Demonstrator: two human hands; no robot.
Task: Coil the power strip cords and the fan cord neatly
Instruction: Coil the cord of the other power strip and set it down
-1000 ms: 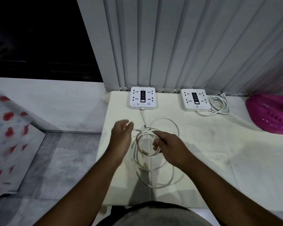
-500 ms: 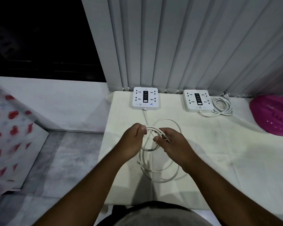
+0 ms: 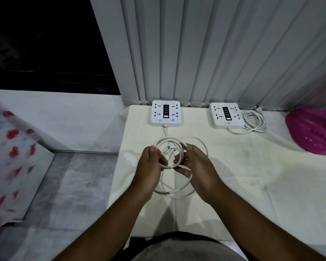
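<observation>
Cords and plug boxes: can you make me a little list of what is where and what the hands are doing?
left strip: white, far edge of the table, cord being wound
left cord: loops held up between both hands, more loops loose on the table below
left hand: grips the loop's left side
right hand: grips the loop's right side
right strip: white, by the blinds
right cord: already coiled, lying beside its strip
pink thing: at the far right; cannot tell what it is
</observation>
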